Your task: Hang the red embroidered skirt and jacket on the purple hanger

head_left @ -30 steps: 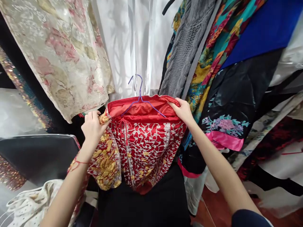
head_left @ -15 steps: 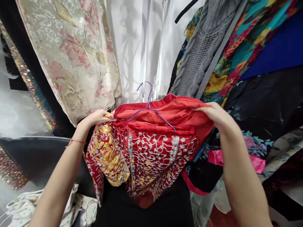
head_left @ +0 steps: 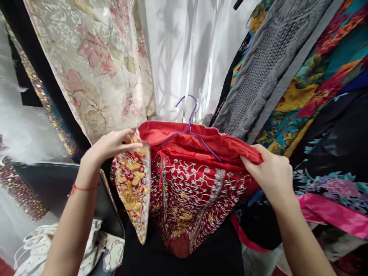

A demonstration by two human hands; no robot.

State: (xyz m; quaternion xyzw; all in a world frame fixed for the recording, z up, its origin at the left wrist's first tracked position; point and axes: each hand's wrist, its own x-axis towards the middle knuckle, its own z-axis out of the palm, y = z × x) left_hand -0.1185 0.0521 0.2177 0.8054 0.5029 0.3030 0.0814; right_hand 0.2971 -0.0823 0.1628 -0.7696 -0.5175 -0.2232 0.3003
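A red garment with silver and gold embroidery is stretched between my hands in the middle of the view. Its plain red lining shows along the upper edge, and a thin red tie is knotted at the front. My left hand pinches the upper left corner, where a gold-embroidered flap hangs down to a point. At the upper right edge, my right hand grips the fabric between thumb and fingers. A purple wire hanger sits inside the opening, its hook pointing up and its lower part hidden by the cloth.
Behind hang a cream floral cloth and a white curtain. To the right are a grey cable knit and a colourful floral garment. At left stands a dark chair back, with white dotted fabric below.
My right hand has shifted its grip, its thumb now in front of the red edge. The gold-embroidered flap under my left hand has unfolded and hangs straighter. The view has shifted slightly.
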